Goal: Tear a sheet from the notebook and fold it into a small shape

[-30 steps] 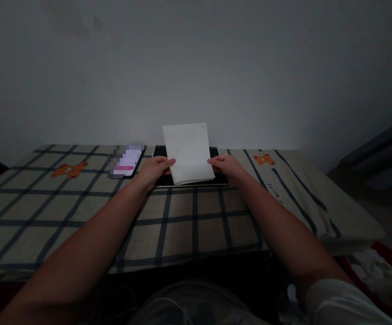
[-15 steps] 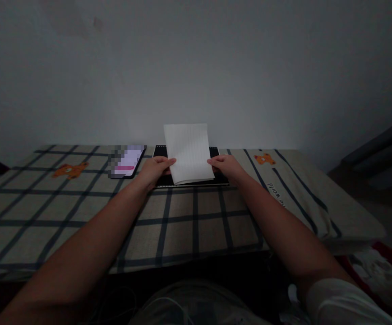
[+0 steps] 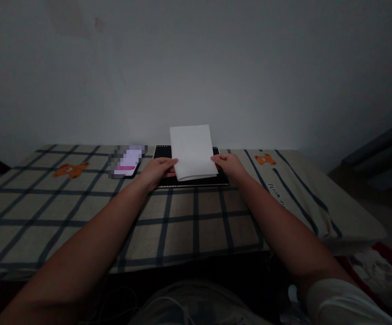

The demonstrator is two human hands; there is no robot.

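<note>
A white lined sheet of paper (image 3: 193, 151) stands tilted up above a black notebook (image 3: 163, 152) that lies flat at the far side of the checked cloth. My left hand (image 3: 157, 172) pinches the sheet's lower left edge. On the other side, my right hand (image 3: 228, 167) grips its lower right edge. Both forearms reach straight out across the cloth.
A phone (image 3: 128, 161) with a lit screen lies just left of the notebook. The checked cloth (image 3: 80, 203) with small orange bear prints covers the surface, which ends at a plain wall. Crumpled white and red things (image 3: 375, 266) lie low at the right.
The sheet has shifted slightly to the right and looks narrower, with both hands still on its lower edges. The phone and notebook have not moved.
</note>
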